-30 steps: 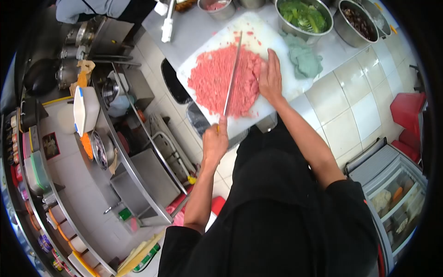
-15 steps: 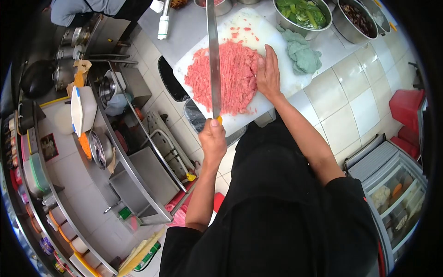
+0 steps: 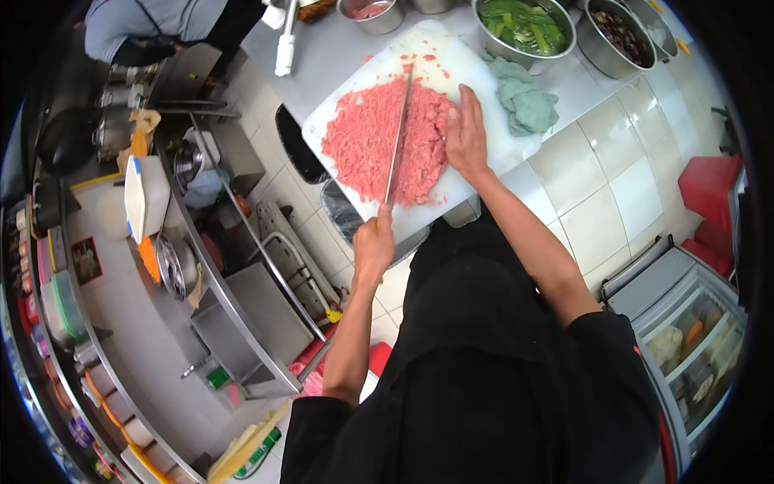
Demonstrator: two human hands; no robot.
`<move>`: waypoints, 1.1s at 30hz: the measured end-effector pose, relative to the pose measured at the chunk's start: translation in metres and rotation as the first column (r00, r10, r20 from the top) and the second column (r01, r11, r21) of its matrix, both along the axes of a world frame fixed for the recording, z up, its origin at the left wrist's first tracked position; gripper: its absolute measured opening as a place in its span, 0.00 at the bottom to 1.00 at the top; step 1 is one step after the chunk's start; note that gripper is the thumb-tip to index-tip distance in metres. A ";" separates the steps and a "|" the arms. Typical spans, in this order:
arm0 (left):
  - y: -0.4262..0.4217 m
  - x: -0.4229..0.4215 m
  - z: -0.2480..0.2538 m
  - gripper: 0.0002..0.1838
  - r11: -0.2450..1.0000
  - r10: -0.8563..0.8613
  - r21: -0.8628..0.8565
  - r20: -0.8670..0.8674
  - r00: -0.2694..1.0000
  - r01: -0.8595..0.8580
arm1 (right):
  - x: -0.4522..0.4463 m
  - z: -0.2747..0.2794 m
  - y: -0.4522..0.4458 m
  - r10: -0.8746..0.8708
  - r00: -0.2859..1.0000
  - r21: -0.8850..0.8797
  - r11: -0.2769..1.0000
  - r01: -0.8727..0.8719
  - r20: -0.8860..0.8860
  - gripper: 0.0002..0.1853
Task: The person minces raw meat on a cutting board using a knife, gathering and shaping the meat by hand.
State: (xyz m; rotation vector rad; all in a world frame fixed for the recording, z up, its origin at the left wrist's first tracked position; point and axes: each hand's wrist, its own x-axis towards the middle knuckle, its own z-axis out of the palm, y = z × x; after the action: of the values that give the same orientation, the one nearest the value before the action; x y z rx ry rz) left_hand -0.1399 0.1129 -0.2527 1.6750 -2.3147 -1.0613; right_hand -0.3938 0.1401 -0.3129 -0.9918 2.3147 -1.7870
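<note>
Left hand (image 3: 374, 246) clamped on handle of knife (image 3: 399, 133); blade over chopped meat (image 3: 363, 137), tip pointing away from near edge of counter (image 3: 318, 60). Meat spread on white board (image 3: 476, 68), at counter's near edge. Right hand (image 3: 468, 137) unclosed, fingers straight, at meat's right side; contact: cannot tell. Green cloth (image 3: 526, 97) near counter's right edge, just beside metal bowl (image 3: 522, 58) of greens (image 3: 524, 26).

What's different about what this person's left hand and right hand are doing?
The left hand is closed around the knife's handle; the right hand is open and holds no tool. The left hand is beyond the board's near edge; the right hand is over the board, at the meat's side. Both are bare.
</note>
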 end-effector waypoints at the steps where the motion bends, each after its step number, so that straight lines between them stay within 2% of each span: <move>1: 0.005 -0.014 0.032 0.32 0.998 0.037 0.053 -0.062 0.997 -0.033 | -0.004 0.001 0.002 -0.007 1.000 -0.005 1.000 0.007 -0.003 0.33; 2: 0.014 -0.015 0.057 0.32 0.990 0.093 0.113 -0.100 0.991 -0.081 | 0.001 0.003 0.004 0.001 1.000 -0.005 1.000 -0.001 0.014 0.33; 5: 0.022 -0.021 0.072 0.33 0.987 0.157 0.047 -0.430 0.889 -0.151 | 0.003 0.000 0.002 -0.003 1.000 0.025 1.000 0.003 0.011 0.33; 6: 0.021 -0.010 0.035 0.33 0.986 0.151 0.017 -0.529 0.835 -0.168 | 0.001 0.001 0.002 -0.002 1.000 0.029 1.000 0.002 0.007 0.33; 7: 0.020 -0.007 0.021 0.33 0.990 0.118 -0.024 -0.398 0.910 -0.139 | 0.001 0.002 -0.001 -0.001 1.000 0.027 1.000 0.001 0.005 0.34; 8: 0.008 0.003 -0.002 0.33 0.997 0.064 -0.034 -0.172 0.983 -0.071 | 0.001 0.002 -0.004 0.000 1.000 0.019 1.000 0.000 -0.006 0.32; 9: -0.001 0.001 -0.003 0.33 1.000 0.004 -0.020 0.067 0.998 -0.003 | 0.002 0.001 -0.004 -0.002 1.000 0.019 1.000 0.002 -0.013 0.31; 10: -0.004 0.003 -0.001 0.33 0.999 0.039 0.019 0.010 0.999 -0.039 | 0.000 -0.002 -0.003 -0.010 1.000 0.023 1.000 0.011 -0.024 0.30; 12: 0.009 -0.013 0.057 0.33 0.986 0.120 0.129 -0.075 0.990 -0.110 | -0.005 0.005 -0.001 -0.009 1.000 0.016 1.000 0.009 -0.010 0.30; 13: 0.013 -0.017 0.071 0.32 0.985 0.155 0.107 -0.189 0.970 -0.137 | 0.002 0.006 0.000 0.008 1.000 0.011 1.000 -0.008 0.012 0.30; 15: 0.019 -0.019 0.081 0.34 0.989 0.144 0.054 -0.277 0.950 -0.135 | 0.004 0.004 0.000 -0.008 1.000 0.039 0.999 0.008 -0.004 0.31; 18: 0.011 -0.001 0.006 0.35 0.997 0.048 -0.053 -0.026 0.999 -0.049 | 0.000 0.005 -0.003 0.016 1.000 0.031 0.999 -0.016 -0.001 0.33; 19: 0.001 -0.002 0.000 0.36 1.000 0.017 0.002 0.157 0.987 -0.018 | 0.001 0.002 -0.002 0.020 1.000 0.029 0.999 -0.020 -0.004 0.32; 21: -0.003 -0.012 0.039 0.35 0.994 0.068 0.078 0.122 0.990 -0.078 | -0.007 0.001 -0.004 0.009 1.000 0.020 1.000 -0.009 -0.010 0.33; 23: 0.003 -0.015 0.073 0.37 0.991 0.119 0.076 -0.061 0.991 -0.115 | 0.002 0.004 0.000 0.019 1.000 0.026 0.999 -0.019 0.025 0.33; 24: 0.008 -0.021 0.089 0.36 0.991 0.135 0.008 -0.130 0.982 -0.135 | 0.001 0.002 -0.001 0.012 1.000 0.060 0.998 -0.011 -0.020 0.33; 27: 0.015 -0.008 0.044 0.32 0.979 0.204 0.057 -0.289 0.935 -0.196 | 0.002 0.003 0.000 0.013 1.000 0.064 0.998 -0.014 0.014 0.33; 28: 0.008 0.001 0.011 0.32 0.992 0.099 -0.063 -0.108 0.989 -0.106 | 0.001 0.004 -0.002 0.024 1.000 0.056 0.998 -0.024 0.011 0.33; 29: 0.000 -0.004 0.014 0.32 0.999 -0.004 -0.050 0.121 0.993 0.010 | 0.001 0.005 -0.002 0.030 0.999 0.050 0.998 -0.031 0.009 0.33; 31: -0.010 -0.001 0.027 0.33 0.995 0.056 0.077 0.109 0.992 -0.065 | -0.008 0.002 -0.004 0.017 1.000 0.039 0.999 -0.016 -0.012 0.33; 33: 0.000 -0.013 0.082 0.38 0.990 0.108 0.102 -0.061 0.992 -0.102 | 0.000 0.003 0.001 0.025 1.000 0.043 0.999 -0.025 -0.014 0.33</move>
State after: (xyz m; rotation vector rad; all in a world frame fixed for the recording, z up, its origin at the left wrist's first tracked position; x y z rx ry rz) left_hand -0.1530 0.1129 -0.1712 1.7459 -2.1404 -1.2087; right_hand -0.3936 0.1409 -0.3100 -1.0263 2.3278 -1.7197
